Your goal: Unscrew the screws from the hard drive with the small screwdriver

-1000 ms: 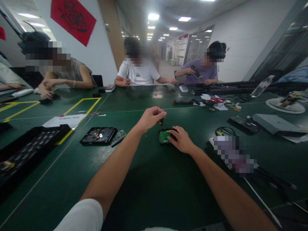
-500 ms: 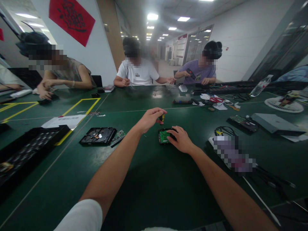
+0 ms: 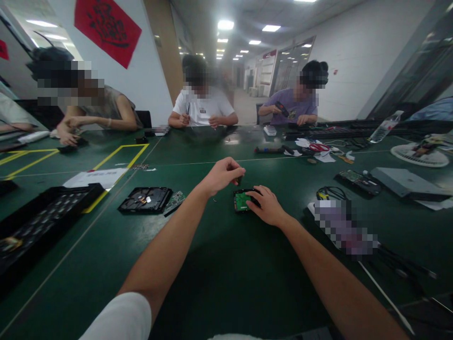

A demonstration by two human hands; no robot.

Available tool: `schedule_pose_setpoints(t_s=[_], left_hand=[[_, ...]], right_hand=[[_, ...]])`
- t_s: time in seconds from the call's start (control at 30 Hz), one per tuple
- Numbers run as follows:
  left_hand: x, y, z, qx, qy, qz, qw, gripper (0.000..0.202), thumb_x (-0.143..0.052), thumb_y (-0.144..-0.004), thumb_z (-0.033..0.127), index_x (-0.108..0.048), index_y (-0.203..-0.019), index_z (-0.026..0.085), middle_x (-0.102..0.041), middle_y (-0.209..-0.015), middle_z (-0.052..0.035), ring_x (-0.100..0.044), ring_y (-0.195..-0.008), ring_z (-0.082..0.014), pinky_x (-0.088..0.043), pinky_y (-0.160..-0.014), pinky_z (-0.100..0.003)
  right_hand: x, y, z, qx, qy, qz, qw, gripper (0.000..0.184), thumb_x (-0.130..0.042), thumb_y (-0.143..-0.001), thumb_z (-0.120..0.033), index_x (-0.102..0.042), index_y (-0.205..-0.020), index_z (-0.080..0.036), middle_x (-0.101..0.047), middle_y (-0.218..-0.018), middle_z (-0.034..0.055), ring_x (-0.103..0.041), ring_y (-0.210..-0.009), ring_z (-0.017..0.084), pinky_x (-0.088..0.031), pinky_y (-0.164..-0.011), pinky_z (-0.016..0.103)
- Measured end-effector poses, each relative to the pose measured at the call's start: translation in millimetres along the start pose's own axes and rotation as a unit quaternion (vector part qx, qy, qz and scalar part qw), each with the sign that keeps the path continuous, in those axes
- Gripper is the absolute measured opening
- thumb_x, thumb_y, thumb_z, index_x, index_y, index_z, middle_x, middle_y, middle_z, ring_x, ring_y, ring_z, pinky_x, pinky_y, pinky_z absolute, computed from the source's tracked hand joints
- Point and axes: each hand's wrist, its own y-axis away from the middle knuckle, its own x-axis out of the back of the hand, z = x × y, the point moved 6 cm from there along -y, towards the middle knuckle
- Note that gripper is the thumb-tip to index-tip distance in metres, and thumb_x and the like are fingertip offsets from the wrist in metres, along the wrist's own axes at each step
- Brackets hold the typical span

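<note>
A small hard drive with a green circuit board [image 3: 242, 200] lies on the dark green table [image 3: 219, 274] in front of me. My right hand [image 3: 267, 206] rests on its right side, fingers curled over the edge. My left hand [image 3: 222, 174] hovers just above the drive, fingers pinched round a small dark screwdriver [image 3: 239, 179] that stands upright over the board. A tiny screw [image 3: 214, 200] lies on the table to the left of the drive.
An opened hard drive [image 3: 145, 199] with a loose circuit board [image 3: 174, 200] lies to the left, beside a black tray [image 3: 38, 217]. Cables, boards and a grey box [image 3: 406, 182] sit at the right. Three people work across the table.
My left hand has turned slightly on the screwdriver; its yellow-marked top showed half a second ago and is covered now. The person in white across the table drew both hands together.
</note>
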Motion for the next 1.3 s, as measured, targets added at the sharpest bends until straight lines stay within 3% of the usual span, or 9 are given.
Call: schedule_pose_setpoints(t_s=[0.17, 0.43, 0.7, 0.9, 1.07, 1.2, 1.3], left_hand=[[-8.0, -0.3, 0.9, 0.000, 0.046, -0.069, 0.997, 0.016, -0.064, -0.093, 0.029, -0.066, -0.094, 0.013, -0.073, -0.096, -0.0113, -0.069, -0.089, -0.0185, -0.053, -0.066, -0.026], [-5.0, -2.3, -0.2, 0.014, 0.107, -0.032, 0.994, 0.019, -0.057, -0.096, 0.027, -0.069, -0.095, 0.012, -0.069, -0.095, -0.0114, -0.067, -0.090, -0.0198, -0.058, -0.070, -0.031], [5.9, -2.9, -3.2, -0.013, -0.021, 0.026, 0.999, 0.022, -0.073, -0.089, 0.038, -0.068, -0.093, 0.017, -0.065, -0.083, -0.0046, -0.061, -0.076, -0.0141, -0.054, -0.062, -0.024], [2.3, -2.2, 0.3, -0.028, -0.020, 0.000, 0.999, 0.021, -0.070, -0.091, 0.037, -0.069, -0.095, 0.017, -0.064, -0.084, -0.0040, -0.061, -0.077, -0.0137, -0.056, -0.065, -0.024], [-3.2, -3.6, -1.2, -0.005, 0.051, -0.026, 0.998, 0.020, -0.057, -0.097, 0.029, -0.069, -0.106, 0.015, -0.067, -0.096, -0.0083, -0.064, -0.091, -0.0172, -0.059, -0.070, -0.028], [-4.0, -4.1, -1.2, 0.011, 0.093, -0.024, 0.995, 0.019, -0.054, -0.097, 0.023, -0.069, -0.104, 0.014, -0.068, -0.102, -0.0100, -0.064, -0.095, -0.0187, -0.061, -0.073, -0.032], [-2.9, -2.8, 0.7, 0.007, 0.064, -0.015, 0.998, 0.015, -0.060, -0.095, 0.026, -0.067, -0.100, 0.014, -0.069, -0.103, -0.0104, -0.065, -0.092, -0.0178, -0.060, -0.072, -0.030]], right_hand=[[0.1, -0.1, -0.2, 0.006, 0.004, 0.005, 1.000, 0.043, -0.049, -0.103, -0.053, -0.060, -0.141, -0.035, -0.052, -0.150, 0.0107, -0.041, -0.144, 0.036, -0.038, -0.113, 0.062], [-1.0, -0.2, 0.3, 0.006, 0.005, 0.001, 1.000, 0.044, -0.048, -0.103, -0.054, -0.060, -0.141, -0.034, -0.052, -0.150, 0.0108, -0.041, -0.144, 0.036, -0.037, -0.114, 0.062], [2.3, 0.2, -2.3, 0.008, 0.004, -0.001, 1.000, 0.044, -0.048, -0.103, -0.054, -0.061, -0.140, -0.034, -0.052, -0.150, 0.0110, -0.041, -0.144, 0.036, -0.039, -0.113, 0.061], [1.2, 0.4, -1.2, 0.007, 0.009, 0.004, 1.000, 0.044, -0.048, -0.103, -0.054, -0.061, -0.140, -0.033, -0.052, -0.150, 0.0111, -0.041, -0.144, 0.036, -0.039, -0.113, 0.060], [-1.0, 0.1, 0.5, 0.005, 0.013, 0.001, 1.000, 0.045, -0.048, -0.103, -0.055, -0.060, -0.141, -0.033, -0.052, -0.150, 0.0111, -0.041, -0.144, 0.036, -0.038, -0.114, 0.061], [-1.2, 0.0, 0.7, 0.004, 0.010, 0.002, 1.000, 0.045, -0.048, -0.103, -0.055, -0.061, -0.140, -0.033, -0.052, -0.150, 0.0109, -0.041, -0.144, 0.036, -0.038, -0.114, 0.061], [-0.6, 0.0, 0.1, 0.004, 0.003, 0.001, 1.000, 0.045, -0.048, -0.103, -0.055, -0.060, -0.141, -0.034, -0.052, -0.151, 0.0104, -0.041, -0.144, 0.036, -0.037, -0.114, 0.062]])
